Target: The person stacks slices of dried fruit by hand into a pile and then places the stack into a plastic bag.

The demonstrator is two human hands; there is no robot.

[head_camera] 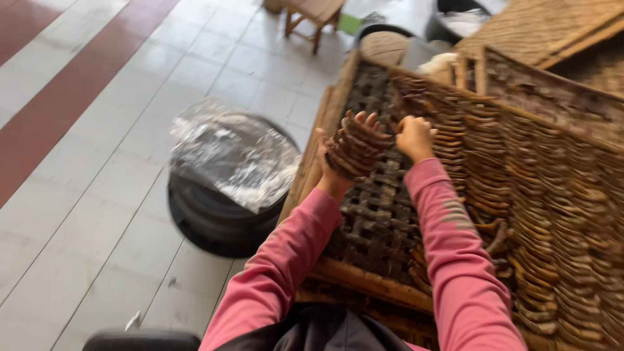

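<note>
head-worn view, looking steeply down, close over woven tray [338, 104]

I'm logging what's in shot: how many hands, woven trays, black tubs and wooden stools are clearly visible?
Hands: 2, the left hand and the right hand
Woven tray: 1 clearly in use; others stacked behind are unclear
Black tub: 1
Stool: 1
Total: 5

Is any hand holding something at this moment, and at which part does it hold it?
The left hand holds a stack of brown curved strips, cupped from beneath and behind. The right hand touches the strips laid in rows on the woven bamboo tray; its grasp cannot be told.
</note>
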